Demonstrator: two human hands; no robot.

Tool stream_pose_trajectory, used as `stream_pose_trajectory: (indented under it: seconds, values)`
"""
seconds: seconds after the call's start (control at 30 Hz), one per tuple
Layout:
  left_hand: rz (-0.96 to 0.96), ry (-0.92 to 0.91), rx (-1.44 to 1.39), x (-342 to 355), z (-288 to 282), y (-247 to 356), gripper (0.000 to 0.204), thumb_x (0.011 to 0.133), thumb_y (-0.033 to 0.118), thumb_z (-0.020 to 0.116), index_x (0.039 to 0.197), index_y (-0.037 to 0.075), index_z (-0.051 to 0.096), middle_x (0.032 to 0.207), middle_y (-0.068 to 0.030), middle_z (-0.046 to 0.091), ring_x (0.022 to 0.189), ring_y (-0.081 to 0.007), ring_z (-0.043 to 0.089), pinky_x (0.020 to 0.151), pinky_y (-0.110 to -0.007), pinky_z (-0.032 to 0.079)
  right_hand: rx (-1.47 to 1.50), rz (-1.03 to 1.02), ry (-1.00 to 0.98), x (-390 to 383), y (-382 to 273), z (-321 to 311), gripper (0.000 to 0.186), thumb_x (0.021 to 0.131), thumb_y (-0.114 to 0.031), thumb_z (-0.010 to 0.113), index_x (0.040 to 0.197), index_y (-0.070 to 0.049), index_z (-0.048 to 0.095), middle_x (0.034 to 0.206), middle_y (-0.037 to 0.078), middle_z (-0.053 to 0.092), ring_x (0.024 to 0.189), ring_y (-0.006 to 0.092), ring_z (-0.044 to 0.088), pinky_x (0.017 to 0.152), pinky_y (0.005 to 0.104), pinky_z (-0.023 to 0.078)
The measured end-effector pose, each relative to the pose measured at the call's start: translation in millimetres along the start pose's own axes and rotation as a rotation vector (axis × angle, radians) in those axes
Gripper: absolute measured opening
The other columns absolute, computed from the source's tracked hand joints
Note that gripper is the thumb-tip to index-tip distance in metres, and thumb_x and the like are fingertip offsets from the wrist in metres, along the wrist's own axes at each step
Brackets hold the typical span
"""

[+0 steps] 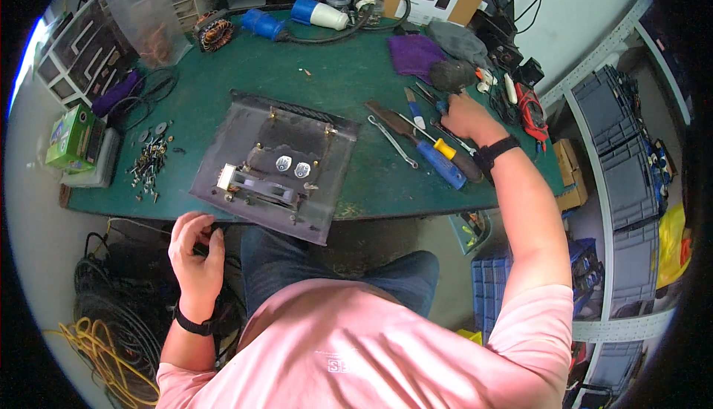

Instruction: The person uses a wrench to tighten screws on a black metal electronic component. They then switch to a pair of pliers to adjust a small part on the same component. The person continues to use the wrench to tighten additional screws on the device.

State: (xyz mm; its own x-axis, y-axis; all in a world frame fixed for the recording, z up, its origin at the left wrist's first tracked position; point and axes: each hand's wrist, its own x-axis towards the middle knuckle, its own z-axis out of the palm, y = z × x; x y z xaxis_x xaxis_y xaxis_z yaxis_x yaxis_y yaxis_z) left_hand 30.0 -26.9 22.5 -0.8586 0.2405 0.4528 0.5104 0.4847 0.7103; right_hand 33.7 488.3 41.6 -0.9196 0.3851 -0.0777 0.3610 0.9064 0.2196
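My right hand (469, 121) reaches to the far right of the green workbench, over a row of hand tools. Its fingers are closed down beside a dark tool with blue on it (425, 95); what they grip is hidden. Loosely curled, with the thumb apart from the fingers, my left hand (195, 246) hangs at the bench's front edge and shows nothing held. Between my hands lies a dark metal panel (297, 131), tilted and overhanging the front edge. It carries two silver round fittings (292, 166), brass-coloured posts and a grey part with a white connector (256, 186).
Near my right arm lie a wrench (394, 142), a blue-handled chisel-like tool (444, 164) and a yellow-and-black screwdriver (453, 154). Loose screws (151, 160) are piled at left. Blue industrial plugs (312, 12), a purple cloth (414, 54) and a red multimeter (530, 110) stand farther back.
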Motion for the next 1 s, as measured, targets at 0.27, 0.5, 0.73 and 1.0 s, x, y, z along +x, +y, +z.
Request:
stream_pose_trajectory:
  seconds: [0.27, 0.5, 0.73, 1.0]
  values:
    - [0.366, 0.003, 0.254, 39.4, -4.3, -4.4, 0.040, 0.063, 0.014, 0.075, 0.098, 0.000, 0.061, 0.105, -0.0150, 0.058, 0.102, -0.0342, 0.053, 0.091, -0.042, 0.041, 0.124, 0.072, 0.454, -41.3, -25.3, -47.8, 0.034, 0.084, -0.021, 0.055, 0.105, 0.005, 0.057, 0.096, 0.019, 0.062, 0.080, 0.0326, 0.065, 0.071, 0.0427, 0.054]
    - [0.465, -0.090, 0.135, 58.8, 5.7, -23.6, 0.053, 0.052, 0.032, 0.083, 0.089, 0.000, 0.062, 0.099, -0.0136, 0.059, 0.098, -0.0342, 0.054, 0.086, -0.044, 0.043, 1.798, 0.077, -0.404, -153.1, -101.2, -67.5, 0.025, 0.089, -0.019, 0.058, 0.106, -0.002, 0.055, 0.090, 0.009, 0.061, 0.074, 0.0176, 0.062, 0.058, 0.0312, 0.055]
    - [0.555, -0.013, 0.009, 59.7, 14.1, -37.3, 0.049, 0.045, 0.027, 0.086, 0.078, 0.003, 0.060, 0.092, -0.0102, 0.061, 0.089, -0.0317, 0.056, 0.079, -0.042, 0.045, 1.543, 0.207, -0.627, -149.9, -144.5, -53.0, 0.029, 0.088, -0.015, 0.054, 0.113, -0.001, 0.050, 0.095, 0.011, 0.063, 0.081, 0.0180, 0.063, 0.062, 0.0299, 0.053]
    - [0.548, 0.021, -0.001, 54.3, 16.9, -43.6, 0.048, 0.045, 0.033, 0.084, 0.071, 0.005, 0.054, 0.088, -0.0099, 0.059, 0.085, -0.0317, 0.054, 0.075, -0.042, 0.043, 1.252, 0.233, -0.632, -134.0, -161.8, -72.2, 0.027, 0.085, -0.015, 0.055, 0.109, -0.004, 0.054, 0.099, 0.008, 0.063, 0.086, 0.0154, 0.058, 0.064, 0.0299, 0.048]
